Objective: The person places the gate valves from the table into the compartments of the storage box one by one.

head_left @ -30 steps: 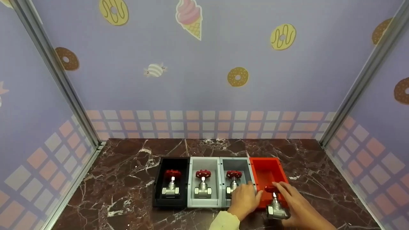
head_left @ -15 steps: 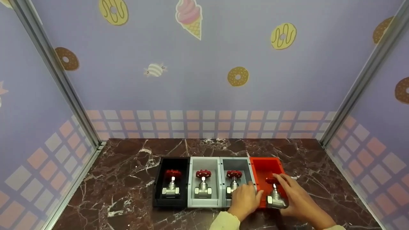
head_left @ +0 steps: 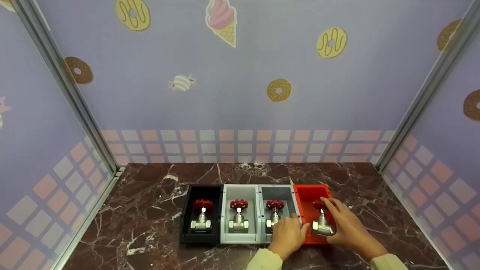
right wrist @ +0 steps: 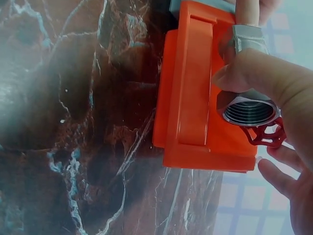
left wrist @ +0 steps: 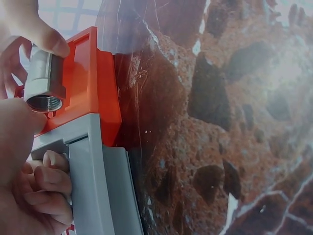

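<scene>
My right hand (head_left: 348, 225) holds a metal valve (head_left: 321, 227) with a red handwheel in the red bin (head_left: 309, 193), its thumb on the steel body. The right wrist view shows the valve's threaded end (right wrist: 249, 111) facing the camera. My left hand (head_left: 288, 234) grips the wall between the grey bin (head_left: 275, 187) and the red one, fingers curled on the grey side (left wrist: 85, 181) and thumb on the red side. Beside that hand another valve (head_left: 275, 204) stands in the grey bin, its lower part partly hidden.
Left of the grey bin, a white bin (head_left: 240, 191) and a black bin (head_left: 204, 191) stand in the same row, each with one red-wheeled valve inside. The row rests on a dark marbled tabletop (head_left: 150, 210). Patterned walls (head_left: 240, 112) close off the back and sides.
My right hand has moved the valve away from me, from over the red bin's near edge to further inside it. The left hand has stayed in place.
</scene>
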{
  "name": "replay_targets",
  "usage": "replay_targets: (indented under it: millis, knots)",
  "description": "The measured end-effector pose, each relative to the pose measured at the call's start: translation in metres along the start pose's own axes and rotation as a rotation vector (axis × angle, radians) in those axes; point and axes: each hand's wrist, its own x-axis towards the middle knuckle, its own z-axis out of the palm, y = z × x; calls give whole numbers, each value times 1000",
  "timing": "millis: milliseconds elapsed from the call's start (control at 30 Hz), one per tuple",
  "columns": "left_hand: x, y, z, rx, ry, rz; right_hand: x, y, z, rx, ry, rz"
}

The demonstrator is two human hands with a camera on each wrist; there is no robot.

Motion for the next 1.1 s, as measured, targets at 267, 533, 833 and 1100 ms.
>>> replay_targets:
  millis: [267,533,833,1100]
  knots:
    - [-1,-1,0,-1,-40,-14,9,-1,2,-21,-52,26]
    - [1,-2,-1,6,-62,-20,24,-1,0,-49,-114,11]
    - [1,-1,0,16,-62,-24,38,-3,4,-69,-209,-20]
    - [1,1,-1,29,-59,-25,45,-8,13,-33,-257,-70]
